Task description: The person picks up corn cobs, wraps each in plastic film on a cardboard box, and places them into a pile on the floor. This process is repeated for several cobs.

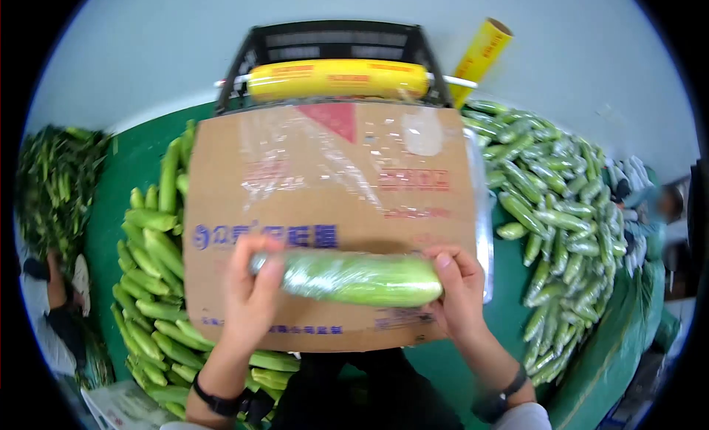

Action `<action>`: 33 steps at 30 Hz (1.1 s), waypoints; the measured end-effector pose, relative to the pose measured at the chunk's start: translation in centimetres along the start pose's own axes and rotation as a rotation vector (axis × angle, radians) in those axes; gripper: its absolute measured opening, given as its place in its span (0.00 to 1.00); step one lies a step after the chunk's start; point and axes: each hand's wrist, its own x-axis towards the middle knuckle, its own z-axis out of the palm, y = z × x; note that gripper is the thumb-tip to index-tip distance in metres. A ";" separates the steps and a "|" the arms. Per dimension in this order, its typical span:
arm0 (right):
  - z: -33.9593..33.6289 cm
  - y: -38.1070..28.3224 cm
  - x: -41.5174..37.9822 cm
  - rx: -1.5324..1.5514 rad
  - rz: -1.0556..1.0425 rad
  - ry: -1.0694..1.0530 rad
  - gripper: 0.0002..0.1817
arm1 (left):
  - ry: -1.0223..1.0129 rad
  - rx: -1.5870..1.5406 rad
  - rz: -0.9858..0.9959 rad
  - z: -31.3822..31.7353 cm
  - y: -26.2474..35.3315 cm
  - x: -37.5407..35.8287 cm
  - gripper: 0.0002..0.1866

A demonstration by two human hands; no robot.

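A long green vegetable, apparently an ear of corn in its husk point(362, 278), lies level above the cardboard box, its left part shiny with clear film. My left hand point(252, 289) is closed around its left end. At the other end, the thumb and fingers of my right hand point(456, 288) grip the pale tip. Beneath both hands is the printed brown cardboard point(295, 186), patched with glossy tape and scraps of film. Behind the cardboard, a yellow roll of film point(340, 80) rests on a white rod across a black crate point(336, 32).
Unwrapped green ears point(159, 282) are heaped on the left. To the right spreads a pile of film-wrapped ears point(561, 201). A second yellow roll point(481, 57) leans on the wall. Leafy greens point(59, 179) and a person's arm point(56, 278) appear far left; another person sits far right.
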 end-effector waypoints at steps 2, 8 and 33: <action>-1.4 -0.9 0.7 -0.422 -0.652 0.181 0.11 | -0.072 -0.117 -0.072 -0.6 -2.5 -2.2 0.08; 1.0 -7.0 0.7 0.154 -0.729 -0.385 0.15 | -0.502 -0.207 -0.853 0.4 -1.6 -4.4 0.39; -38.5 26.5 -7.7 -1.364 0.231 0.901 0.33 | -0.208 0.936 0.262 -7.4 -4.5 -4.4 0.23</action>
